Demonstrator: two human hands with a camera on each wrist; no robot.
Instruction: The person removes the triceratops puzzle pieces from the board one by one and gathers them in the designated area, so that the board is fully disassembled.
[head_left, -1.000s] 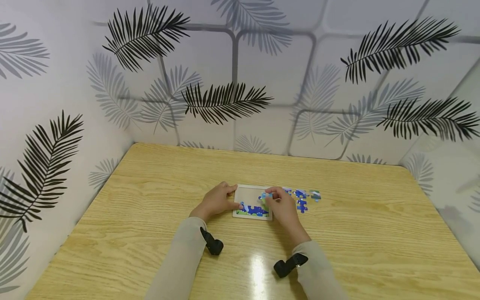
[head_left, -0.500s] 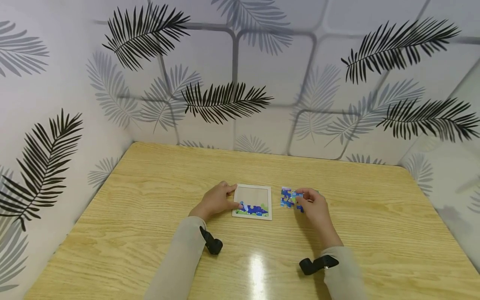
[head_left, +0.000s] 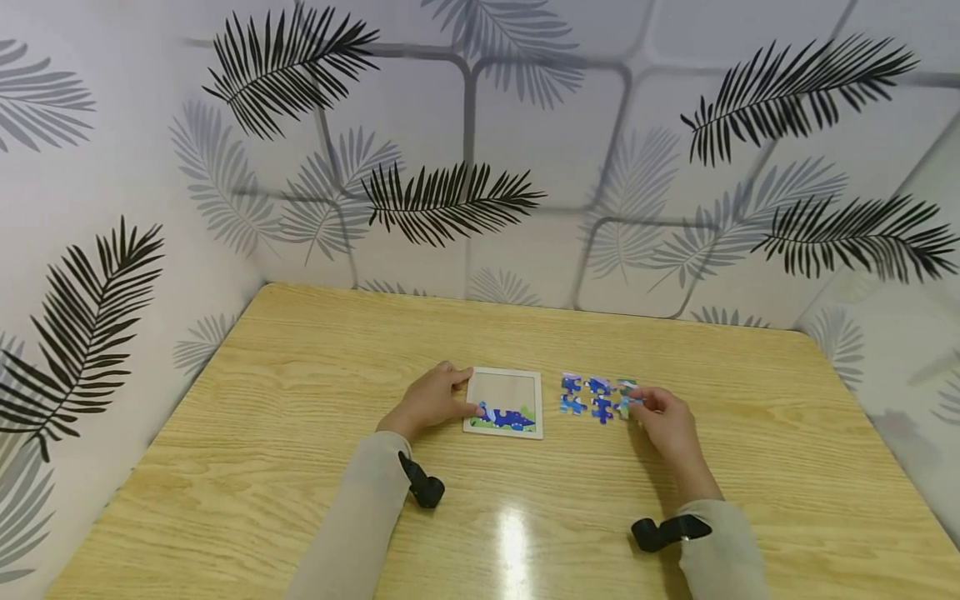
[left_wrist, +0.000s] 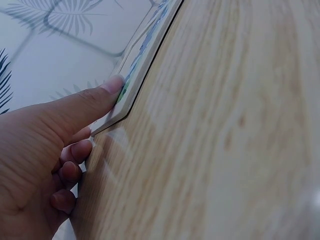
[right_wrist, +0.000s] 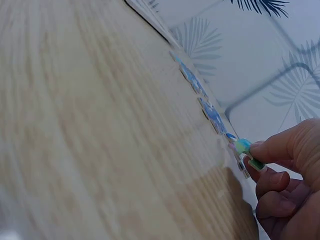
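Observation:
On the table lies a square jigsaw tray (head_left: pixel 513 372) with a pale rim. Fitted blue and green pieces (head_left: pixel 512 419) line its lower part; the upper part shows bare backing. My left hand (head_left: pixel 431 402) grips the tray at its left side, the thumb (left_wrist: pixel 113 85) resting over the rim. To the right of the tray, my right hand (head_left: pixel 670 423) pinches a green and light-blue puzzle piece (right_wrist: pixel 242 146) between thumb and fingers. That piece is low beside the loose puzzle pieces (head_left: pixel 602 408), at their right end, partly hidden by the fingertips.
Several loose blue pieces (head_left: pixel 572 405) lie in two rough rows between the tray and my right hand. The wooden table (head_left: pixel 337 350) meets a leaf-patterned wall (head_left: pixel 525 250) at the back. A dark camera (head_left: pixel 426 490) is strapped on each wrist.
My right hand has moved right, from over the tray, across the loose pieces to their right end, carrying the green and light-blue puzzle piece. The left hand keeps its hold on the tray.

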